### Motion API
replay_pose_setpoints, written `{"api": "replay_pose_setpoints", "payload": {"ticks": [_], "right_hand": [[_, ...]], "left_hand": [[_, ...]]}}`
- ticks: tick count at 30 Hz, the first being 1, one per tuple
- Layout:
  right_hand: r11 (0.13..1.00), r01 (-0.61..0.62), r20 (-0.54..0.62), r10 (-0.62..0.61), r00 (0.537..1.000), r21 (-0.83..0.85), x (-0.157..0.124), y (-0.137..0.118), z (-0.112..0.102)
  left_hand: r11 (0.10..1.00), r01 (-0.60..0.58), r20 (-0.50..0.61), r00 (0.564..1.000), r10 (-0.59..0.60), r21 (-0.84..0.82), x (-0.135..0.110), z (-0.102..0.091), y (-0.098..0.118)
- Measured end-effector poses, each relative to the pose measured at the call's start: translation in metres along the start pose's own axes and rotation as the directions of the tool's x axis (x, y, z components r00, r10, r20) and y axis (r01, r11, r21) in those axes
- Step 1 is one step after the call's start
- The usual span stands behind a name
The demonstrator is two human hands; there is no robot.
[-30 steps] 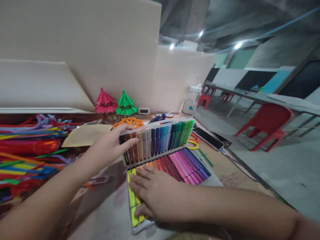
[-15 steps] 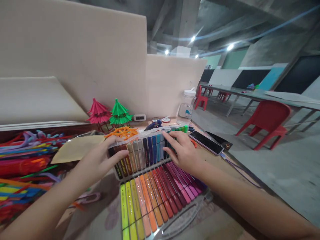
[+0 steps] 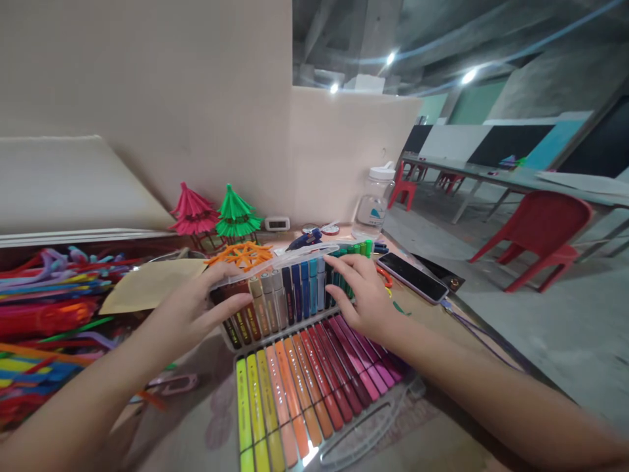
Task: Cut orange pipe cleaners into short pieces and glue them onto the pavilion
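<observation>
A clear plastic marker case [image 3: 356,432] lies open before me, with rows of coloured markers in both halves. Yellow, orange, red and purple markers fill the near half; brown, grey, blue and green ones stand in the raised far half. My left hand [image 3: 216,298] grips the left end of the raised half, thumb in front and the other fingers partly hidden behind its edge. On the right side of that half, my right hand [image 3: 363,298] has its thumb against the markers and its index fingertip near the top rim. Its other fingers are partly hidden.
Pipe cleaners [image 3: 49,321] are heaped at the left. Behind the case stand pink [image 3: 191,210] and green [image 3: 236,213] tree figures and a water bottle [image 3: 373,203]. A phone [image 3: 413,278] with a cord lies at the right. Red chairs [image 3: 540,229] stand beyond.
The view has shifted slightly, with more of the tabletop showing right of the case. Both hands keep nearly the same places on the raised half of the marker case.
</observation>
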State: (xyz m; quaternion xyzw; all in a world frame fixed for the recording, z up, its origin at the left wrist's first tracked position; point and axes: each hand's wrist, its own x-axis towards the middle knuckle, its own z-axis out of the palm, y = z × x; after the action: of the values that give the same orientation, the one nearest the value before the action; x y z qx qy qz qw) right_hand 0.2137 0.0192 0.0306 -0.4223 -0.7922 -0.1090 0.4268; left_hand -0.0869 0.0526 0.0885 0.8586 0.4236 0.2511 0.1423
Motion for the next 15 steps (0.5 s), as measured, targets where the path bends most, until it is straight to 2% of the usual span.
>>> {"api": "replay_pose_setpoints", "payload": {"ticks": [5,15], "right_hand": [[0.997,-0.024,-0.009,0.023,1.000,-0.070,0.019,0.002,-0.005],[0.991,-0.104,0.003,0.105,0.994,-0.087,0.041,-0.005,0.004]], "left_hand": [[1.000,0.014,-0.005,1.000,-0.014,0.020,0.000,0.000,0.002],[1.000,0.024,-0.034,0.999,-0.024,-0.003,0.002,0.002,0.004]]}}
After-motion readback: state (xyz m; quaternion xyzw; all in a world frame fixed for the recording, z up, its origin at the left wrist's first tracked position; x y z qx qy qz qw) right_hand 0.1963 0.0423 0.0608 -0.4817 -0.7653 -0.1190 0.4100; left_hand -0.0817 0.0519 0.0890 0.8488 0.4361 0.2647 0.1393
